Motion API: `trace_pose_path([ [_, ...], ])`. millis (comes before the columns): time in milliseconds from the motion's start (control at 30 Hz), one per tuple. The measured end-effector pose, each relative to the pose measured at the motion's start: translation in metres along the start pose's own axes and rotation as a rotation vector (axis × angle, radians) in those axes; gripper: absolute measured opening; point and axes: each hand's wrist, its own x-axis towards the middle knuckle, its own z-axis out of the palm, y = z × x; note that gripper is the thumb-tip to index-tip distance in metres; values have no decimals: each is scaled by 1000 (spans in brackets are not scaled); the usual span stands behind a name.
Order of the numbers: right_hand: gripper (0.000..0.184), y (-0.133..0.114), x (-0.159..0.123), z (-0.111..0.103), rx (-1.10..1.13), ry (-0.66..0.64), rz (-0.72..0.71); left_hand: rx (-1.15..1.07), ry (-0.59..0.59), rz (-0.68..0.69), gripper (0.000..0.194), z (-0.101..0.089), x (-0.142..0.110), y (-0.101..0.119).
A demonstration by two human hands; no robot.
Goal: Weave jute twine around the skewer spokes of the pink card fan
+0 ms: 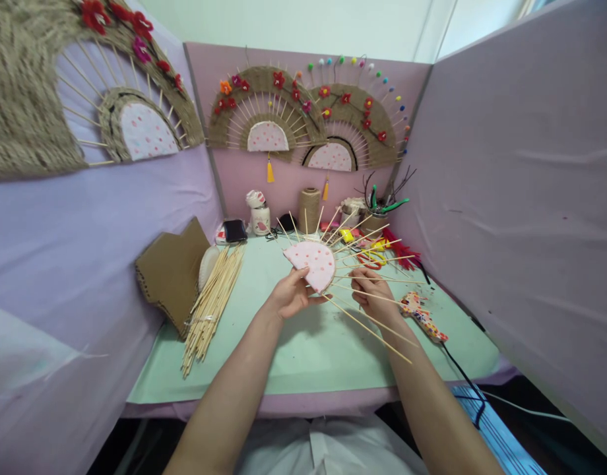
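My left hand (pixel 293 295) grips a half-round, pink-dotted white fan base (pixel 313 262) by its lower edge, thumb on the front. Thin bamboo sticks (pixel 370 318) spread out from the curved edge of this base like rays. Among the right-hand sticks, my right hand (pixel 373 293) has its fingers closed in a pinch; what lies between them is too small to make out. Just right of that hand, a glue gun (pixel 422 316) with a colourful pattern rests on the table, its dark cord running off the front edge.
A bundle of bamboo sticks (pixel 212 310) and brown cardboard (pixel 175 274) lie left on the green tabletop (pixel 303 369). Behind stand a twine spool (pixel 309 210), a white jar (pixel 260 219) and green-handled pliers (pixel 390 203). Finished fans (pixel 268 79) hang on the cloth-covered partitions.
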Motion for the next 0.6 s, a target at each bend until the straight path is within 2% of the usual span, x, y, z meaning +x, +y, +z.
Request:
trace_pose_path([
  [167,33,-3,-7,-13,49,-12,108,-72,27,-12,22,-1,0,5],
  [300,35,-8,-15,-25,23,-13,136,-100,43,14,23,-2,1,8],
  [433,33,-18,-25,-35,-3,-32,159,-53,89,49,22,-3,1,9],
  [600,28,-30,-36,-47,73,-47,219,18,132,73,21,-3,3,11],
])
